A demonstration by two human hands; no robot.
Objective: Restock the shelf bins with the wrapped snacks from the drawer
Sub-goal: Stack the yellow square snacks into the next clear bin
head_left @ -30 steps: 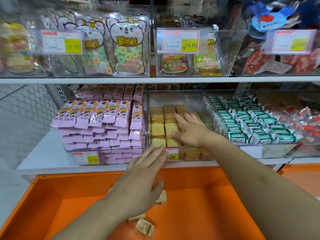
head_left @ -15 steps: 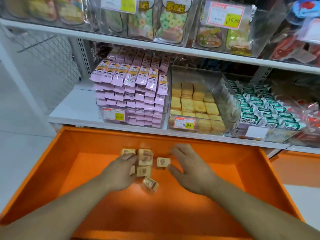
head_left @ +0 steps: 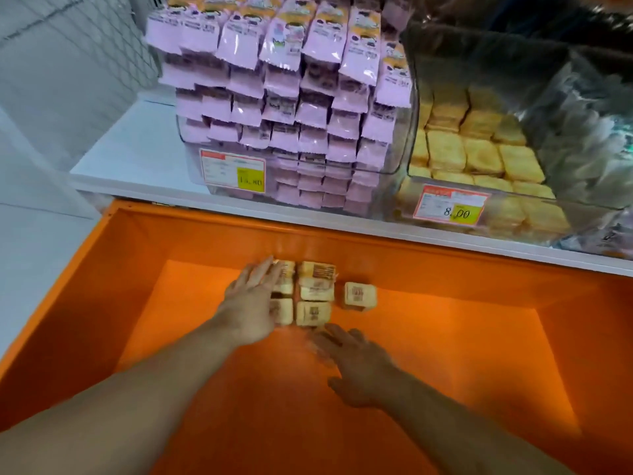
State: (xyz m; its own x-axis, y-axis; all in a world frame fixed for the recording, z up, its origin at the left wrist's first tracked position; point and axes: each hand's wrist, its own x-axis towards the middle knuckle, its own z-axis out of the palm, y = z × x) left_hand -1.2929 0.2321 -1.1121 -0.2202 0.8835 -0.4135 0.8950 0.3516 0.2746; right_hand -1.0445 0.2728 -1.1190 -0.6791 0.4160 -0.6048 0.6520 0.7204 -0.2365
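Several small wrapped yellow snacks lie in a cluster at the back of the open orange drawer; one wrapped snack sits slightly apart to the right. My left hand lies flat with straight fingers against the left side of the cluster. My right hand, blurred, hovers just in front of the cluster with fingers spread and holds nothing. On the shelf above, a clear bin with an 8.00 price tag holds rows of the same yellow snacks.
A clear bin of stacked pink snack packs stands left of the yellow bin on the white shelf. Another bin with shiny wrappers sits at the right. A wire mesh panel is at the far left.
The view has dropped and closed in on the drawer. My left hand has flattened against the cluster's left side; my right hand has slid from its right side to its front.
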